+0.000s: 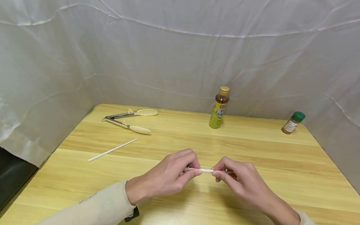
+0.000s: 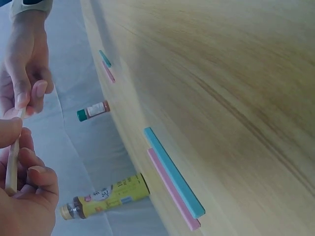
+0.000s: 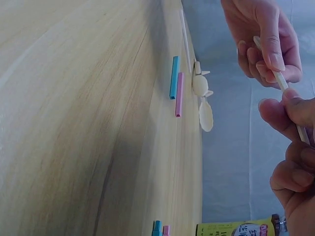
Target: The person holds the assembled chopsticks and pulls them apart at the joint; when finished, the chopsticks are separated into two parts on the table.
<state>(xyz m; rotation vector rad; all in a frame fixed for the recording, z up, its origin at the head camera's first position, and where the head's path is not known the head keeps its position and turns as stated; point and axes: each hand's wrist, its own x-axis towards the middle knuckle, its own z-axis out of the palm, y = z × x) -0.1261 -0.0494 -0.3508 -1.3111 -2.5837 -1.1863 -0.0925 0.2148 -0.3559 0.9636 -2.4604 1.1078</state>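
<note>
"What did the fingers grip?"
"One thin, pale stick (image 1: 206, 170), just above the wood-grained table (image 1: 70, 178). The left hand (image 1: 171, 173) and right hand (image 1: 243, 181) each pinched it, thumb against finger."
"Beyond?"
"A straight second stick (image 1: 112, 150), V-spread tongs (image 1: 140, 129) with scalloped tips, a glossy bottle (image 1: 217, 111) and a green-capped jar (image 1: 290, 126)."

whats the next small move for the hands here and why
Probably ease the right hand off the held stick, leaving it to the left hand: both hands pinch it, and a similar white stick lies on the table's left side.
</note>
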